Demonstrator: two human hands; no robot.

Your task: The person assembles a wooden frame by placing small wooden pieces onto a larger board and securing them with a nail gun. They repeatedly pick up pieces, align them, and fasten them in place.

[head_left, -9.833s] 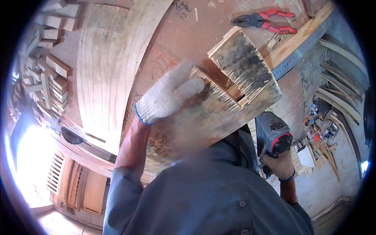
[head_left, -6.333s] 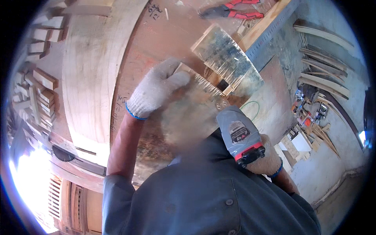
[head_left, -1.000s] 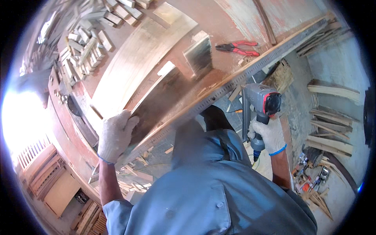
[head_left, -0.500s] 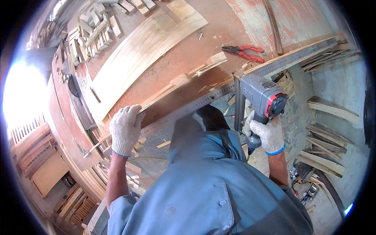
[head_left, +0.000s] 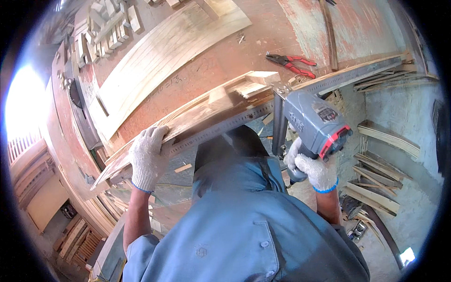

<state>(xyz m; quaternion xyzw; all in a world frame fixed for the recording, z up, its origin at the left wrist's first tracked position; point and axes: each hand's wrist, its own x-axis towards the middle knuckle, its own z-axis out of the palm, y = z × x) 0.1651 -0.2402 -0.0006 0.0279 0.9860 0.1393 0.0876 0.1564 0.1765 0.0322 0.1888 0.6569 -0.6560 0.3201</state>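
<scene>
My left hand (head_left: 146,157), in a white knitted glove, is closed around the left part of a long curved wooden piece (head_left: 188,124) at the bench's near edge. Short wooden blocks (head_left: 219,97) stand on this piece toward its right end. My right hand (head_left: 322,171), gloved alike with a blue cuff, grips the handle of a grey nail gun (head_left: 314,117) with a red-trimmed cap. The gun's nose lies close to the wooden piece's right end; whether they touch I cannot tell. Beyond it, red-handled pliers (head_left: 293,63) lie on the bench.
A metal rule (head_left: 225,126) runs along the bench's near edge. A curved wooden panel (head_left: 159,58) lies across the bench, with several small blocks (head_left: 110,33) at its far left. A circular saw blade (head_left: 73,94) sticks up at left. Wood strips (head_left: 376,197) lie at right.
The wooden piece has turned so its upper face and blocks show more, and its left end now reaches past my left hand. The nail gun has tilted and shifted slightly left.
</scene>
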